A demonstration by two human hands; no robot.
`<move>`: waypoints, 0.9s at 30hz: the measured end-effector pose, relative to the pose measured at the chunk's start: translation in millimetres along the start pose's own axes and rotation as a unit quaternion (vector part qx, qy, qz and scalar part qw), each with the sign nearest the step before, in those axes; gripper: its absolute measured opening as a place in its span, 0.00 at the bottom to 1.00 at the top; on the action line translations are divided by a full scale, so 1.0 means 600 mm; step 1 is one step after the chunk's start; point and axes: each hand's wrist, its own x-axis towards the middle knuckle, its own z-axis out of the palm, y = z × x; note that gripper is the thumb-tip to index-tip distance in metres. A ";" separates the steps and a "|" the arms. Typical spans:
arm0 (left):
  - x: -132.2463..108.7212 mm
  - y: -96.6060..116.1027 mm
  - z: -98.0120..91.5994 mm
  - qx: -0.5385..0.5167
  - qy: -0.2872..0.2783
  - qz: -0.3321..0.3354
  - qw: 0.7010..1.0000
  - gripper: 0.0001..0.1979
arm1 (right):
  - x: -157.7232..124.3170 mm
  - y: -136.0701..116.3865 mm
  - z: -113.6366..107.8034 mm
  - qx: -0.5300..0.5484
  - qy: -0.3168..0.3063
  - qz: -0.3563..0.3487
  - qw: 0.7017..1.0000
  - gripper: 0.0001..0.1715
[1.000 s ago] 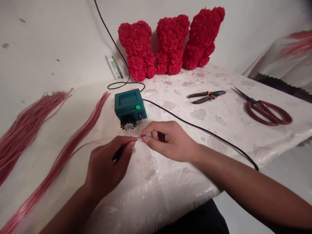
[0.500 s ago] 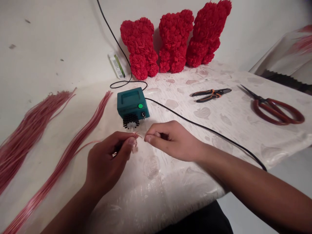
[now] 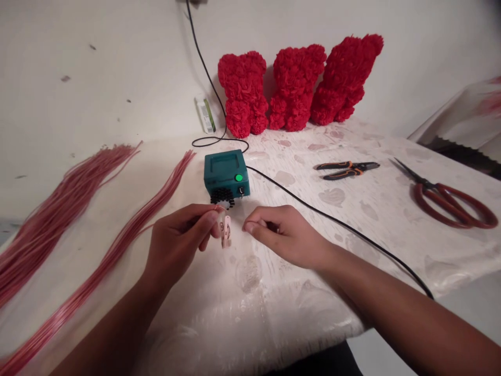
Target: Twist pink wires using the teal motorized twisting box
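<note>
My left hand [image 3: 183, 227] is closed in a pinch beside the small pale clip [image 3: 226, 235] in front of the green motor box [image 3: 225, 169]. A thin pink strand [image 3: 219, 208] shows at its fingertips. The clip looks like a clothes peg with a metal spring, and hangs below the box's black-bristled wheel [image 3: 222, 198]. To the right of the clip, a short gap away, my right hand [image 3: 284, 232] is closed with thumb and forefinger pressed together. Whatever may be in that pinch is too small to make out.
Two bundles of pink strands, a thick bundle [image 3: 70, 203] and a thinner bundle [image 3: 129, 232], lie at left. Pliers [image 3: 348, 169] and red-handled scissors [image 3: 446, 201] lie at right. Three red rose bears [image 3: 297, 86] and a white-green bottle [image 3: 205, 114] stand behind. A black cable [image 3: 332, 212] crosses the table.
The camera view has shifted, so most things sit lower and further right. My left fingers have come slightly away from the clip, leaving more of it visible. Both hands stay pinched.
</note>
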 end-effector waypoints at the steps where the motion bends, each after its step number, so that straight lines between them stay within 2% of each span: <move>1: 0.005 -0.006 -0.004 -0.010 0.005 -0.003 1.000 0.07 | 0.000 0.003 0.001 -0.003 0.000 0.005 1.000 0.14; 6: 0.025 -0.030 -0.021 -0.010 0.024 0.012 1.000 0.09 | 0.006 0.021 0.008 -0.039 0.020 0.014 0.999 0.14; 10: 0.040 -0.051 -0.033 0.033 0.033 0.052 0.998 0.12 | 0.022 0.020 0.005 -0.076 0.073 0.004 0.994 0.15; 13: 0.049 -0.064 -0.036 0.046 0.040 0.076 0.995 0.14 | 0.052 0.008 -0.009 -0.144 0.124 -0.028 0.981 0.15; 16: 0.051 -0.068 -0.034 0.059 0.056 0.087 0.993 0.13 | 0.097 0.009 -0.022 -0.249 0.155 -0.057 0.954 0.16; 20: 0.049 -0.067 -0.032 0.099 0.074 0.094 0.988 0.13 | 0.144 0.044 -0.022 -0.342 0.134 -0.046 0.929 0.22; 24: 0.050 -0.073 -0.032 0.181 0.091 0.099 0.974 0.13 | 0.150 0.084 -0.013 -0.307 0.137 -0.060 0.940 0.27; 27: 0.055 -0.080 -0.029 0.208 0.113 0.089 0.968 0.12 | 0.147 0.098 -0.011 -0.274 0.138 -0.073 0.949 0.27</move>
